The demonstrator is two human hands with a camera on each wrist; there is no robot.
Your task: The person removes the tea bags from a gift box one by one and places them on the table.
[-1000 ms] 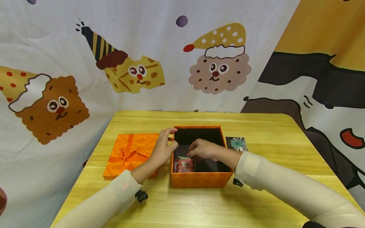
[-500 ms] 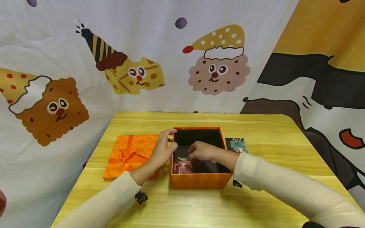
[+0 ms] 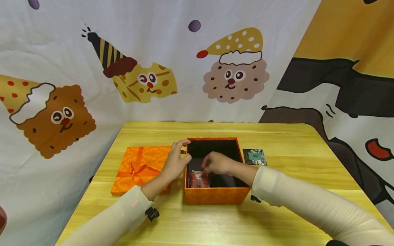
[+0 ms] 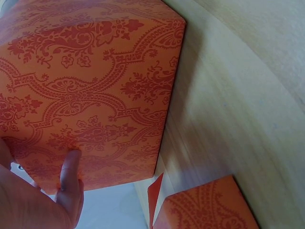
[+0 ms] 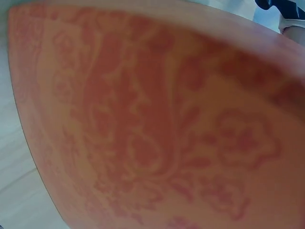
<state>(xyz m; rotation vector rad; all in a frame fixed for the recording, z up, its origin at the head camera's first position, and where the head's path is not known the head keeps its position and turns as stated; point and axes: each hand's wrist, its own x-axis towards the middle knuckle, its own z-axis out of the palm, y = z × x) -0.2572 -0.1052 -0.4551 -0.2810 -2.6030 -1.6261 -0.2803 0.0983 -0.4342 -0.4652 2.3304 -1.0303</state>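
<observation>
An orange patterned gift box [image 3: 215,196] stands uncovered on the table, its inside black. My left hand [image 3: 175,159] holds its left wall, thumb and index finger at the rim; in the left wrist view a finger [image 4: 70,171] lies against the outer wall. Inside the box is my right hand [image 3: 218,162], fingers curled and pinching the upper right edge of a small red printed packet [image 3: 198,181] in the near left corner. A bit of green shows behind that packet. The right wrist view has only the box's patterned outer wall [image 5: 143,119], and the right fingers are hidden there.
The orange lid [image 3: 138,167] with a ribbon bow lies left of the box, partly behind the left forearm. Right of the box lies a dark floral packet with a green label [image 3: 254,156]. A printed cloth [image 3: 187,75] hangs behind the wooden table [image 3: 286,136].
The right hand has shifted slightly within the box, and the red packet beneath its fingertips has changed its tilt a little. The left hand keeps its place at the rim.
</observation>
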